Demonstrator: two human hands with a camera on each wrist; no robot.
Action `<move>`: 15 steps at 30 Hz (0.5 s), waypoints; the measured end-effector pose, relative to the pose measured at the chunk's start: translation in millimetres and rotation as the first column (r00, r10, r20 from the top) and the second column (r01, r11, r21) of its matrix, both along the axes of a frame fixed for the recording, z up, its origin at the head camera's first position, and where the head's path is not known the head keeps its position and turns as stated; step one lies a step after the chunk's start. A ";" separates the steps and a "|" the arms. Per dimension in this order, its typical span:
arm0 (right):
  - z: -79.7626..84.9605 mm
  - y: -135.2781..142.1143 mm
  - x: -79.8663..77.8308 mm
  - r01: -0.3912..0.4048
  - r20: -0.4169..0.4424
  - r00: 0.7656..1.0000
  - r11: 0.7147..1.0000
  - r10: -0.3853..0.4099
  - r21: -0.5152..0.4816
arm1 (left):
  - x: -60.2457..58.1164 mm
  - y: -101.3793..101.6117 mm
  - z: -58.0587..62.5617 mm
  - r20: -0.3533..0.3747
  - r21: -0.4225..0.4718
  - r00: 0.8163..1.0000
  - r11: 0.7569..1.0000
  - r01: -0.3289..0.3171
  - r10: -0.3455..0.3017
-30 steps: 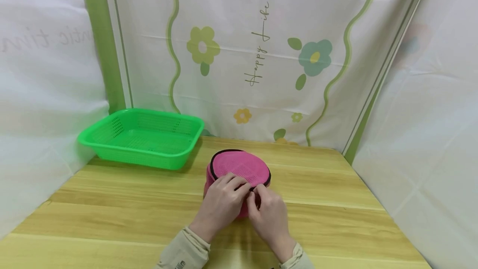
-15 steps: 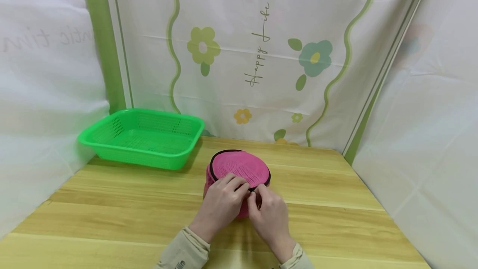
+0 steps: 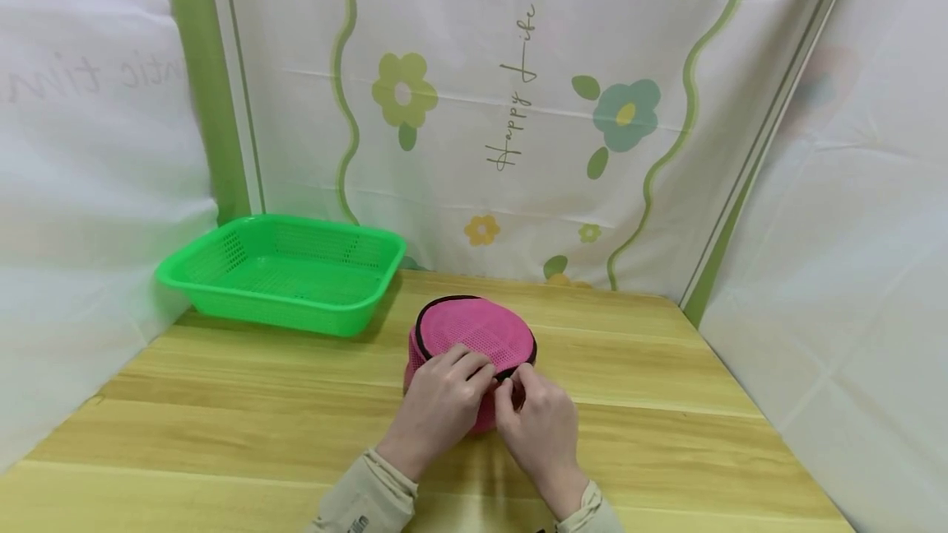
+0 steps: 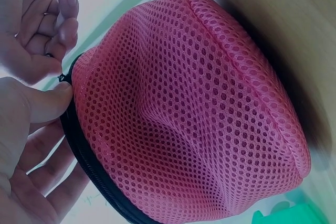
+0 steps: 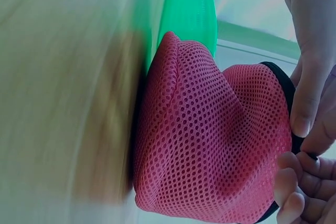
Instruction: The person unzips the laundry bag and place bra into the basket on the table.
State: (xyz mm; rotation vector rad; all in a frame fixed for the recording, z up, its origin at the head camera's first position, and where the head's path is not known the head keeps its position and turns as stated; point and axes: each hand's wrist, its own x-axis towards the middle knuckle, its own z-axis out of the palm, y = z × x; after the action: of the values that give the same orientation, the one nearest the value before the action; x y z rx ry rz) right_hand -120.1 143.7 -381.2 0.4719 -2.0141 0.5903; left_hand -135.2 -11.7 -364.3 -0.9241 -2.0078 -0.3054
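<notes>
A round pink mesh bag with a black zipper around its top rim stands on the wooden table. My left hand grips the near side of that rim, its thumb on the zipper and the other fingers over the lid. Just to its right, my right hand pinches the zipper pull at the front of the rim. Most of the pull is hidden between the fingertips. In the right wrist view the bag's mesh wall is dented inward below the zipper.
A green plastic basket with perforated walls is at the back left of the table. White curtains with printed flowers enclose the table at the back and on both sides.
My right hand has shifted slightly to the right along the rim, away from my left hand. The left hand and the bag stay almost where they were.
</notes>
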 end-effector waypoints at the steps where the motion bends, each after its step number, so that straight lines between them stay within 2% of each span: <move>1: 0.1 0.5 -0.4 0.008 0.003 1.000 1.000 -0.008 -0.003 | -0.1 -0.2 0.2 0.003 0.003 1.000 1.000 0.001 -0.001; 8: -1.3 5.1 -2.5 0.071 0.065 0.996 0.996 -0.068 -0.050 | -1.5 -1.3 0.3 -0.017 0.023 1.000 1.000 0.014 -0.014; 15: -1.8 5.2 -1.7 0.035 0.080 0.996 0.997 -0.030 -0.064 | -1.9 -1.1 0.3 -0.020 0.027 1.000 0.999 0.019 -0.018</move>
State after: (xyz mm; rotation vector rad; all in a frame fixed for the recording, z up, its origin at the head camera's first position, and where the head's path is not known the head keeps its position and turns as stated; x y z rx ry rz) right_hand -121.8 148.9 -383.0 0.3814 -2.0664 0.6615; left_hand -137.0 -12.8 -364.0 -0.9262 -1.9737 -0.3318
